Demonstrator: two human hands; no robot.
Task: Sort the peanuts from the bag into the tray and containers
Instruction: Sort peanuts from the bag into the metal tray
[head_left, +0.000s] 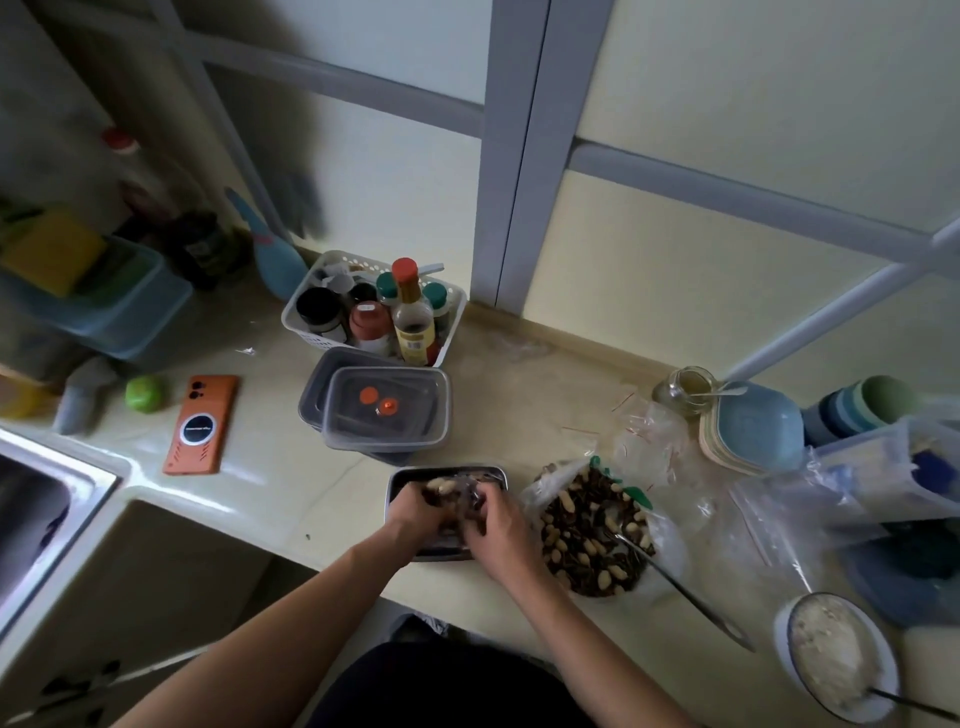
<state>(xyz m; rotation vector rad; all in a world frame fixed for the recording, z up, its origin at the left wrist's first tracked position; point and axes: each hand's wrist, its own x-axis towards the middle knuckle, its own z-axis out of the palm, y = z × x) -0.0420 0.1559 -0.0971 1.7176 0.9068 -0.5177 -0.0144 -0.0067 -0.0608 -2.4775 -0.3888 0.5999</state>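
A metal tray (494, 474) sits at the counter's front edge with peanuts (440, 486) and dark bits in it. Both hands are inside it: my left hand (415, 512) and my right hand (501, 525) have their fingers curled over the pile, and blur hides exactly what each one grips. To the right lies an open plastic bag (670, 545) full of peanuts mixed with dark pieces (587, 535), with a metal spoon (685, 587) stuck into it. Behind the tray stand two stacked clear plastic containers (387, 410) with lids.
A white basket of sauce bottles (374, 312) stands behind the containers. An orange phone (201, 423) and a green fruit (146, 394) lie to the left, by the sink (47, 514). On the right are stacked plates (748, 431), a jar (685, 389), loose plastic bags and a bowl of rice (836, 654).
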